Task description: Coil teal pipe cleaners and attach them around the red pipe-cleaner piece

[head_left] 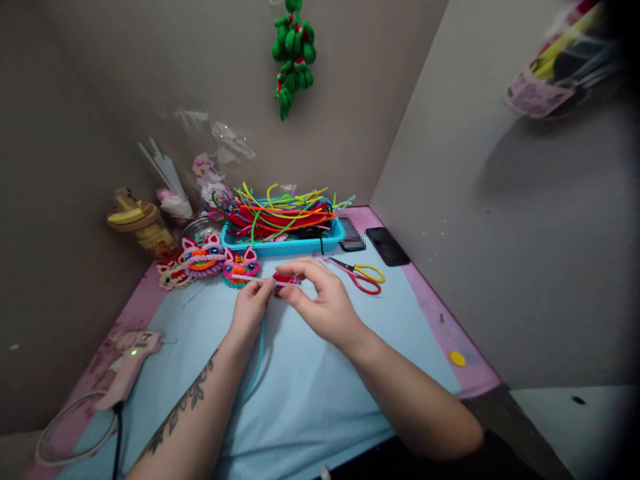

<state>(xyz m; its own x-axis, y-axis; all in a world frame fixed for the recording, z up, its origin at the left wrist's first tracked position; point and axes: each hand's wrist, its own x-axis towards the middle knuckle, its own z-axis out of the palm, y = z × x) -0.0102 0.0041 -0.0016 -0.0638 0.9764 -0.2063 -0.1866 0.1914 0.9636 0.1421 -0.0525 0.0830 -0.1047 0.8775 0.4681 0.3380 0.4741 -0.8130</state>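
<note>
Red piece (289, 289): raised between the two hands over the tabletop (477, 383), against the left fingertips and within the curve of the right thumb and forefinger (its outline is blurred).
Pale strip (245, 278): runs across the red piece and the left fingertips, one end poking out leftward.
Left hand (249, 308): fingers pinched together on the red piece's left edge.
Right hand (325, 297): thumb and forefinger arched around the red piece; whether they press on it, I cannot tell.
Blue strand (261, 360): hangs in a curve below the left hand.
Animal faces (204, 255): three, grouped beyond the left hand.
Scissors (367, 280): beyond the right hand, handles yellow and red.
Blue tray (277, 249): behind both hands, heaped with coloured stems (290, 219).
Glue gun (129, 370): far left, green light lit.
</note>
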